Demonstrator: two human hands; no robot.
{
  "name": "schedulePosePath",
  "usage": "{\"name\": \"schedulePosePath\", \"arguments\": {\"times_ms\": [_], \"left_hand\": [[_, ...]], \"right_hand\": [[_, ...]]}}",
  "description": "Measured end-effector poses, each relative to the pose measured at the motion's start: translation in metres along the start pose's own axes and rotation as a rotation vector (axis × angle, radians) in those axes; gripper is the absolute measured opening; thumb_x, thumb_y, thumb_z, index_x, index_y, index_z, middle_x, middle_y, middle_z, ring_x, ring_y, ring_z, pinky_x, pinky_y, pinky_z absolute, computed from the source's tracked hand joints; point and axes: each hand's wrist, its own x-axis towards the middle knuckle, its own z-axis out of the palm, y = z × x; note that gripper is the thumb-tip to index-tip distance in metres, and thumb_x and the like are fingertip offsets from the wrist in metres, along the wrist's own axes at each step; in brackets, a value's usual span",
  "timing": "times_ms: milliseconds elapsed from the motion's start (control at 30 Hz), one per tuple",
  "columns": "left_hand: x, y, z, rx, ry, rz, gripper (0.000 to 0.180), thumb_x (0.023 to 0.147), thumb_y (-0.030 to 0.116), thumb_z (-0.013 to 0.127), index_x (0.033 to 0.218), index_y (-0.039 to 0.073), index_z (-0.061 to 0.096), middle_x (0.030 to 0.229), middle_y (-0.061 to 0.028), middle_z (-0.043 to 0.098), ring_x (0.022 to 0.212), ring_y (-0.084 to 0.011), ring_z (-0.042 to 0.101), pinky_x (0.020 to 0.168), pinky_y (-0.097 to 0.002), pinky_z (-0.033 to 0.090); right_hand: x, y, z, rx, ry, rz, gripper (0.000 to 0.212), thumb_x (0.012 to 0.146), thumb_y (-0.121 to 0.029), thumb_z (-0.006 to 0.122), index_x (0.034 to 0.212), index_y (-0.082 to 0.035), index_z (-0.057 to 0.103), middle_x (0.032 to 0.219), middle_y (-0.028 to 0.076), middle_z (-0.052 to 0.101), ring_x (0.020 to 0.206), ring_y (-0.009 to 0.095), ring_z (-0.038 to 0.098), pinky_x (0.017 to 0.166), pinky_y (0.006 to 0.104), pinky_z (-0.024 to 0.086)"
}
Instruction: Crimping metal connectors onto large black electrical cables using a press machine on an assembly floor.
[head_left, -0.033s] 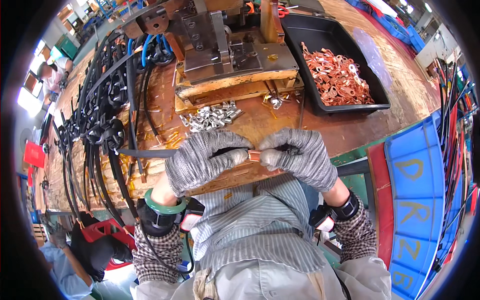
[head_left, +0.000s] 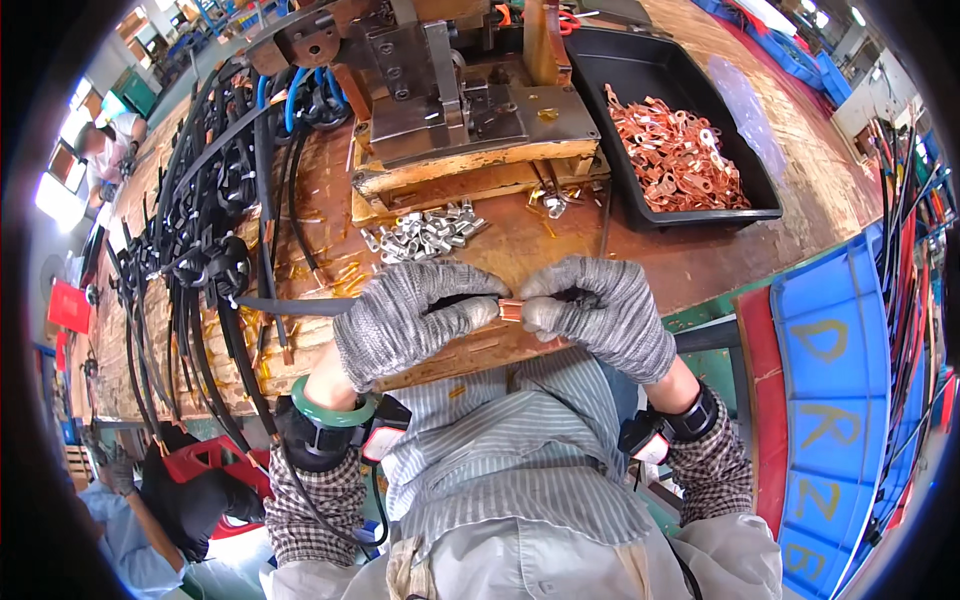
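Both my hands wear grey knitted gloves and meet just beyond the table's near edge. My left hand is closed around a black cable that runs in from the left. Between the two sets of fingertips shows a short copper piece at the cable's end. My right hand pinches the other side of that copper piece; its far tip is hidden by the glove. Just beyond my left hand lies a loose heap of silver metal sleeves on the wooden table.
A metal press fixture stands ahead on a yellow base. To its right, a black tray holds copper lugs. Bundled black cables cover the table's left. A blue bin stands right; another person sits at lower left.
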Motion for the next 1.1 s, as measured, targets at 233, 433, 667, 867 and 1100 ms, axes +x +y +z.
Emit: {"name": "schedulePosePath", "arguments": {"times_ms": [233, 433, 667, 867, 1100], "left_hand": [[0.004, -0.002, -0.001, 0.189, 0.15, 0.007, 0.02, 0.081, 0.017, 0.062, 0.093, 0.001, 0.063, 0.084, -0.0118, 0.064, 0.077, -0.0248, 0.062, 0.069, -0.0333, 0.048], [-0.012, 0.0, -0.062, 0.205, -0.006, -0.296, 0.03, 0.084, 0.03, 0.059, 0.092, 0.001, 0.063, 0.077, -0.0129, 0.062, 0.07, -0.0257, 0.06, 0.064, -0.0343, 0.045], [0.003, -0.004, -0.094, 0.21, 0.213, -0.312, 0.029, 0.083, 0.028, 0.061, 0.09, 0.0, 0.065, 0.073, -0.0145, 0.062, 0.063, -0.0234, 0.057, 0.059, -0.0322, 0.045], [0.019, -0.011, -0.117, 0.513, 0.166, -0.267, 0.029, 0.084, 0.029, 0.059, 0.089, 0.0, 0.064, 0.07, -0.0191, 0.059, 0.062, -0.0324, 0.056, 0.058, -0.0358, 0.044], [0.03, 0.011, -0.13, 0.543, 0.026, -0.413, 0.027, 0.085, 0.027, 0.057, 0.089, 0.001, 0.064, 0.065, -0.0184, 0.054, 0.054, -0.0311, 0.052, 0.054, -0.0369, 0.042]], "right_hand": [[0.005, -0.007, 0.006, 0.195, 0.088, 0.132, 0.014, 0.079, -0.009, 0.066, 0.089, 0.001, 0.063, 0.071, 0.004, 0.062, 0.063, 0.007, 0.058, 0.057, 0.0201, 0.047], [0.047, -0.011, -0.008, 0.326, 0.048, 0.121, 0.018, 0.079, -0.012, 0.066, 0.09, 0.003, 0.062, 0.072, 0.006, 0.063, 0.063, 0.01, 0.059, 0.057, 0.0212, 0.05], [0.105, -0.019, -0.017, 0.336, 0.117, 0.015, 0.016, 0.078, -0.011, 0.068, 0.091, -0.001, 0.066, 0.075, 0.002, 0.064, 0.061, 0.007, 0.055, 0.056, 0.0197, 0.045], [0.125, -0.019, -0.027, 0.342, 0.042, 0.037, 0.02, 0.078, -0.009, 0.067, 0.096, 0.0, 0.065, 0.084, 0.006, 0.065, 0.07, 0.01, 0.06, 0.061, 0.021, 0.05], [0.138, -0.026, -0.041, 0.361, -0.061, 0.028, 0.019, 0.08, -0.004, 0.063, 0.098, 0.002, 0.063, 0.09, 0.009, 0.064, 0.079, 0.014, 0.063, 0.067, 0.0235, 0.055]]}}
